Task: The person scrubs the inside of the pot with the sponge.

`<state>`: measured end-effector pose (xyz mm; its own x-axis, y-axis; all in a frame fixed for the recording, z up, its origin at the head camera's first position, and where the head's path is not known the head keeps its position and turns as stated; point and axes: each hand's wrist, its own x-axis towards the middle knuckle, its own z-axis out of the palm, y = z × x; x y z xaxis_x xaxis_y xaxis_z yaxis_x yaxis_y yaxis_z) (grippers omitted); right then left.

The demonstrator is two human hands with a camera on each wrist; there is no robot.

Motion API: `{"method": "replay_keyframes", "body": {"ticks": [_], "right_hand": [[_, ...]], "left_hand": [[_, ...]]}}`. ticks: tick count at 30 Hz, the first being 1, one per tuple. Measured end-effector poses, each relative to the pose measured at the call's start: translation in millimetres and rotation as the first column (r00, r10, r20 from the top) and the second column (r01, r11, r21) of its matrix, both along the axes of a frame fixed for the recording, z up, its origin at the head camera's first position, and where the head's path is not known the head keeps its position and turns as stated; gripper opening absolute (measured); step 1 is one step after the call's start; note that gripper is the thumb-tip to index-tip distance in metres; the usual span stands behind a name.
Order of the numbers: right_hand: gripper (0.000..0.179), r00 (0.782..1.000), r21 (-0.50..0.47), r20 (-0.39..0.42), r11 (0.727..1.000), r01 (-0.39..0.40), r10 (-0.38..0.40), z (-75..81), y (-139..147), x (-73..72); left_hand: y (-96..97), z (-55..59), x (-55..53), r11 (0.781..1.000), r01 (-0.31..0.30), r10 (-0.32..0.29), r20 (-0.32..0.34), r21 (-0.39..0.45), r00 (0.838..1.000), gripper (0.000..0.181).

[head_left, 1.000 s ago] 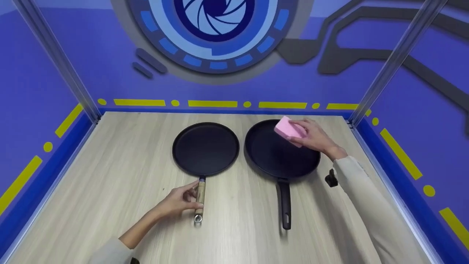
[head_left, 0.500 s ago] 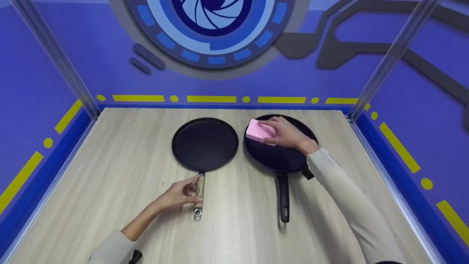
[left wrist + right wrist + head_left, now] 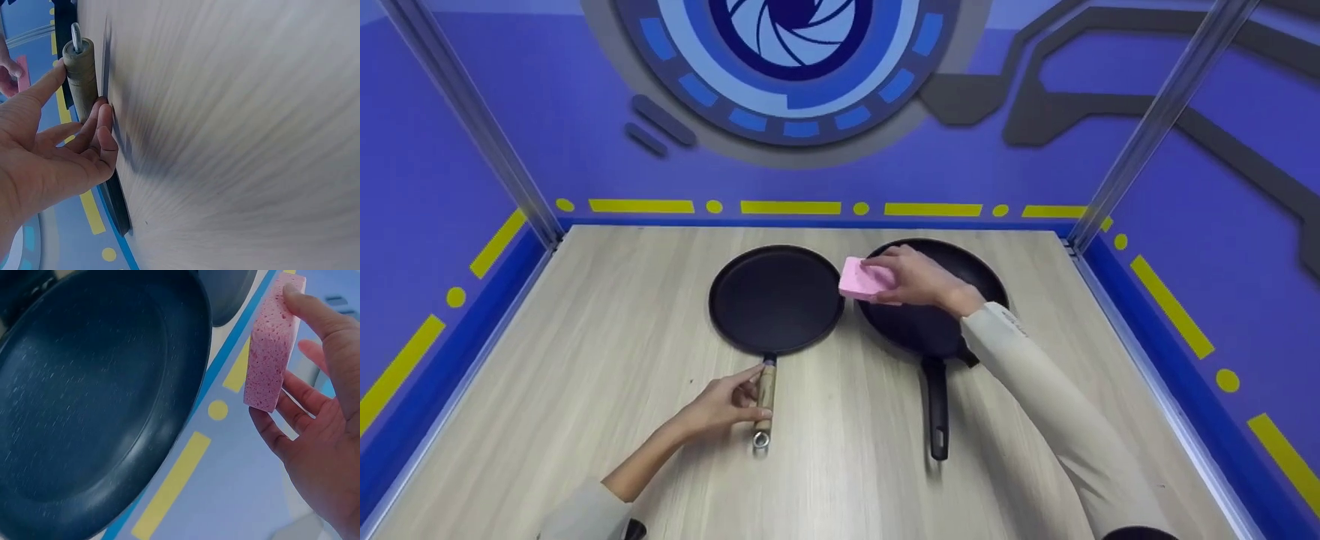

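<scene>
A flat black crepe pan (image 3: 776,300) with a low rim lies left of centre on the table. My left hand (image 3: 720,411) holds its wooden handle (image 3: 766,386) between thumb and fingers; the metal hanging ring (image 3: 76,38) shows at the handle's end in the left wrist view. My right hand (image 3: 919,279) grips a pink sponge (image 3: 864,279), raised above the gap between the two pans. In the right wrist view the sponge (image 3: 275,343) is porous, with thumb and fingertips at its edges. Below that hand is a deeper black frying pan (image 3: 907,330), partly hidden by it.
The frying pan's black handle (image 3: 936,409) points toward the front of the wooden table (image 3: 840,465). Blue printed walls (image 3: 780,180) enclose the back and both sides, with metal posts (image 3: 1155,135) at the corners.
My right hand has carried the sponge leftward, from over the frying pan to the crepe pan's right edge. My left hand keeps its hold on the wooden handle.
</scene>
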<state>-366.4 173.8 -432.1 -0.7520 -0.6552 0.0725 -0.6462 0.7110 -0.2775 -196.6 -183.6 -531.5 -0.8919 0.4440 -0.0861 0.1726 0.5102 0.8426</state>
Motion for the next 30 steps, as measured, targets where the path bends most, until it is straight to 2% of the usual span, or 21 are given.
{"method": "replay_keyframes", "body": {"ticks": [8,14,18,25,30], "right_hand": [[0.061,0.997,0.019,0.031,0.998,-0.067,0.067,-24.8,-51,-1.7],[0.058,0.989,0.053,0.099,0.991,-0.119,0.114,-55.7,-93,-0.5],[0.052,0.984,0.054,0.127,0.990,-0.132,0.124,-72.1,-109,3.7],[0.047,0.996,0.010,0.062,0.998,-0.062,0.062,-85.9,-117,12.9],[0.041,0.997,-0.020,0.004,0.996,-0.082,0.082,-93.1,-118,22.8]], "left_hand": [[-1.8,0.6,4.9,1.000,-0.001,0.001,0.007,0.007,1.000,0.082],[-1.4,1.6,0.5,0.999,0.008,-0.007,-0.017,0.041,1.000,0.079],[-0.4,0.7,-3.0,0.999,0.016,-0.015,-0.020,0.048,1.000,0.079],[1.1,0.0,-5.3,1.000,-0.001,0.001,0.003,0.029,1.000,0.081],[1.3,-0.9,0.6,1.000,-0.016,0.016,0.024,0.023,1.000,0.081]]}}
